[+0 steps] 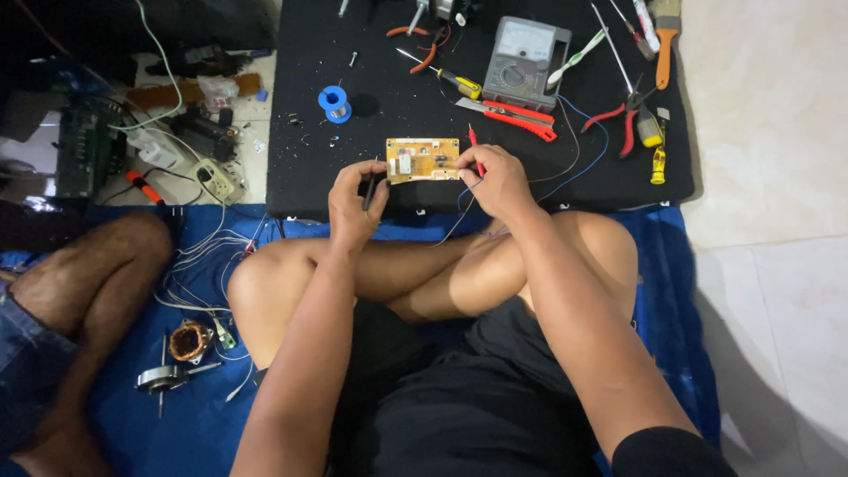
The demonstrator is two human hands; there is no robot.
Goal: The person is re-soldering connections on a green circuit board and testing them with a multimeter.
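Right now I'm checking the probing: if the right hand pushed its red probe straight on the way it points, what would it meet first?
The right hand aims the red probe up and left. It would probably meet the black mat just past the yellow circuit board, though depth is unclear.

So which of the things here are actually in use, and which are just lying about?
In use:
- circuit board
- red probe in the right hand
- black probe in the left hand
- multimeter

Lying about:
- solder spool
- box cutter
- yellow screwdriver
- red pliers
- copper coil
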